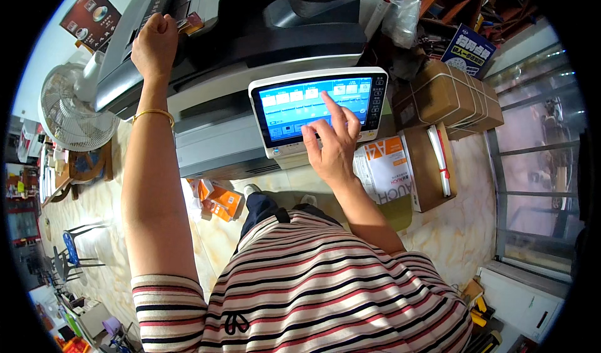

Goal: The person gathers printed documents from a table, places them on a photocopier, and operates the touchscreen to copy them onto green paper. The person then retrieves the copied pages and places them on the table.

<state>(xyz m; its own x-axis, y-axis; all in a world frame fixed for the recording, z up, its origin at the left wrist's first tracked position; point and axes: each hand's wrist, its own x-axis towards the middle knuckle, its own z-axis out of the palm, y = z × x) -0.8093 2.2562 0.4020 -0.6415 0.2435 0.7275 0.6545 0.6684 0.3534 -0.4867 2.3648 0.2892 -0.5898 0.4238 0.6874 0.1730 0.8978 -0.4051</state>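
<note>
Before me stands a large grey and black photocopier (206, 78) with a tilted touchscreen panel (291, 108) on its front. My right hand (335, 141) is over the lit blue screen, index finger stretched out at the upper row of white icons. Its other fingers are loosely bent and hold nothing; whether the fingertip touches the glass, I cannot tell. Up on the left of the copier's top, my left hand (156, 47) is curled into a fist by the dark document feeder (244, 33). Nothing shows inside the fist. A small colourful item (191, 23) lies just beside it.
A white fan (77, 108) stands left of the copier. At right are A4 paper packs (385, 165), an open cardboard box (422, 174) and a tied carton (446, 94). Orange paper wrappers (218, 198) lie on the floor near my feet. Glass doors (535, 165) line the right side.
</note>
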